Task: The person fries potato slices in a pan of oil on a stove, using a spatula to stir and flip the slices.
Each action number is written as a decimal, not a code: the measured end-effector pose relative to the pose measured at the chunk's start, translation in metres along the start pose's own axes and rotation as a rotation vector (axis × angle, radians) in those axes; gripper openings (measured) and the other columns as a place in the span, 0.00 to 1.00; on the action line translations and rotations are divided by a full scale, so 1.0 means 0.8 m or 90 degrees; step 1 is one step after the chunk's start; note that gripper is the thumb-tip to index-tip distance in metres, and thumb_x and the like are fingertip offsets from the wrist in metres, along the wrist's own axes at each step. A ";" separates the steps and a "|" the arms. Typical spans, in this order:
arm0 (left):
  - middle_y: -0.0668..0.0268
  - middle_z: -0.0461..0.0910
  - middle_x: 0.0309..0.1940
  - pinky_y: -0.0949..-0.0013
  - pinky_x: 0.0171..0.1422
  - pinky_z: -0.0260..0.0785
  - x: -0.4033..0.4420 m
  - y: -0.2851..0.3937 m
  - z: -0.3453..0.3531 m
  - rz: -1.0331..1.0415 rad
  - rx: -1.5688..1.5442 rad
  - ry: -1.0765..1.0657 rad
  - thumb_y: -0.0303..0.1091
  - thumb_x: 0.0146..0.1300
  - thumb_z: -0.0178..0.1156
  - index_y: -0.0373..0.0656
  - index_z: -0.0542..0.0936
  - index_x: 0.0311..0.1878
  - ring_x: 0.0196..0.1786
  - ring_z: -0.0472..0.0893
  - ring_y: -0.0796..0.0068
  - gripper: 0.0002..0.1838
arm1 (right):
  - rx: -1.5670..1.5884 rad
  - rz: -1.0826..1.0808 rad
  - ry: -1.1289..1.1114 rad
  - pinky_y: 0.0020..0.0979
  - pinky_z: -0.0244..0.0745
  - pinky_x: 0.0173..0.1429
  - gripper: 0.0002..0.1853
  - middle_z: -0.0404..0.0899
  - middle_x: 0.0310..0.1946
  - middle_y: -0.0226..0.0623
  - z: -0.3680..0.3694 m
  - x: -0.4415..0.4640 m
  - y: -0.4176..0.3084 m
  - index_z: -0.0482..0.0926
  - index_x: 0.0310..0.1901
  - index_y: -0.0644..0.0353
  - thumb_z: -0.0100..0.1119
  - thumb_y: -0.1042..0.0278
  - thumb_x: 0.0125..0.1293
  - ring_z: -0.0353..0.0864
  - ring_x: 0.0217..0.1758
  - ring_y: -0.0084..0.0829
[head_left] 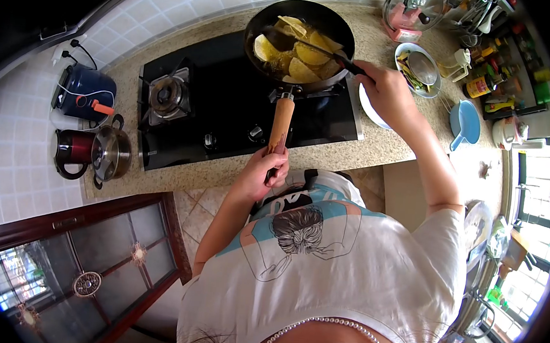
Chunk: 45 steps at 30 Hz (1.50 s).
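Observation:
My left hand (266, 173) is wrapped round the wooden handle (282, 118) of a black frying pan (255, 60). The pan rests over the right side of the black gas stove (228, 114). In it, several yellow, flat, half-round pieces of food (305, 70) lie in bubbling oil. My right hand (387, 93) closes round the dark handle of a spatula (318, 48), which reaches over the pan's right rim. Its head is among the pieces at the left and is partly hard to make out.
The bare left burner (167, 95) is beside a lidded pot (112, 152) and a kettle (74, 153). To the right are a white plate (372, 108), a bowl with a strainer (420, 68), a blue ladle-like scoop (465, 123) and sauce bottles (480, 86).

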State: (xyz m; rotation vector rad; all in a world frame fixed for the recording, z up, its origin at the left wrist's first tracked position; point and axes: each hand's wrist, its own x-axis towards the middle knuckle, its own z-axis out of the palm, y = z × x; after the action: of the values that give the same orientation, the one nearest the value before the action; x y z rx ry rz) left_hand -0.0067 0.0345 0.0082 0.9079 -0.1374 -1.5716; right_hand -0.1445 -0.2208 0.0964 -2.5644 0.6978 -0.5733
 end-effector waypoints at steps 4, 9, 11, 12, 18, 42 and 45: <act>0.72 0.65 0.18 0.80 0.20 0.48 0.000 0.001 0.002 0.002 -0.005 -0.004 0.32 0.62 0.53 0.45 0.68 0.35 0.15 0.58 0.86 0.05 | -0.018 -0.109 0.062 0.39 0.74 0.35 0.16 0.79 0.29 0.46 0.005 0.009 0.018 0.79 0.53 0.58 0.57 0.75 0.62 0.79 0.29 0.46; 0.72 0.65 0.18 0.79 0.20 0.48 -0.001 0.001 0.001 0.002 0.010 -0.003 0.33 0.61 0.54 0.45 0.68 0.36 0.15 0.58 0.86 0.05 | -0.218 -0.144 0.054 0.39 0.75 0.35 0.23 0.74 0.30 0.40 0.024 0.006 0.014 0.78 0.56 0.51 0.54 0.78 0.58 0.78 0.29 0.43; 0.72 0.66 0.18 0.79 0.20 0.49 0.000 -0.001 -0.001 0.003 0.005 -0.005 0.33 0.62 0.53 0.45 0.68 0.37 0.14 0.59 0.86 0.05 | -0.260 -0.196 0.088 0.38 0.76 0.35 0.26 0.74 0.31 0.38 0.038 0.008 0.022 0.77 0.58 0.48 0.54 0.79 0.56 0.79 0.31 0.40; 0.71 0.67 0.18 0.78 0.19 0.49 0.001 -0.001 -0.002 0.003 -0.002 -0.008 0.32 0.62 0.52 0.44 0.68 0.38 0.14 0.59 0.86 0.05 | -0.288 -0.212 0.082 0.36 0.77 0.37 0.28 0.74 0.35 0.37 0.041 0.007 0.025 0.76 0.58 0.47 0.54 0.79 0.54 0.79 0.35 0.38; 0.71 0.67 0.19 0.79 0.19 0.49 0.002 -0.004 -0.006 0.004 -0.010 -0.006 0.33 0.62 0.53 0.44 0.68 0.38 0.14 0.59 0.86 0.06 | -0.332 -0.288 0.059 0.34 0.78 0.41 0.28 0.72 0.40 0.37 0.044 0.006 0.032 0.75 0.59 0.47 0.55 0.78 0.54 0.77 0.41 0.36; 0.71 0.65 0.17 0.79 0.19 0.48 0.003 -0.003 -0.006 -0.003 -0.008 -0.017 0.32 0.63 0.53 0.45 0.67 0.34 0.14 0.58 0.86 0.05 | 0.004 -0.055 0.061 0.38 0.73 0.38 0.16 0.80 0.30 0.45 -0.048 -0.026 0.034 0.81 0.50 0.58 0.62 0.77 0.58 0.79 0.30 0.45; 0.71 0.65 0.17 0.79 0.19 0.47 0.002 -0.002 -0.003 -0.003 -0.005 -0.022 0.33 0.63 0.52 0.45 0.67 0.34 0.14 0.58 0.86 0.05 | 0.023 -0.004 0.034 0.32 0.75 0.41 0.15 0.81 0.35 0.46 -0.051 -0.035 0.040 0.79 0.52 0.61 0.59 0.76 0.63 0.82 0.35 0.39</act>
State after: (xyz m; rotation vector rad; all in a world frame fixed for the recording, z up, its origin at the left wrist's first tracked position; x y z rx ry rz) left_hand -0.0060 0.0345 0.0049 0.8750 -0.1533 -1.5915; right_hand -0.1981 -0.2423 0.1066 -2.5273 0.6908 -0.6530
